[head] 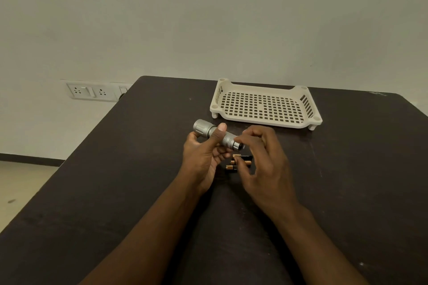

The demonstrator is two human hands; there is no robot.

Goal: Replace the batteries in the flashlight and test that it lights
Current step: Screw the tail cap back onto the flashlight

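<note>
The left hand grips the silver flashlight above the dark table; the right hand pinches its tail cap. Loose Duracell batteries lie beneath. A slipping cap could drop among them or roll away.

"DURACELL" is readable on one battery lying on the table

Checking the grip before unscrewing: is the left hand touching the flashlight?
Touching. Head view shows the left hand wrapped around the flashlight, thumb across its barrel.
</note>
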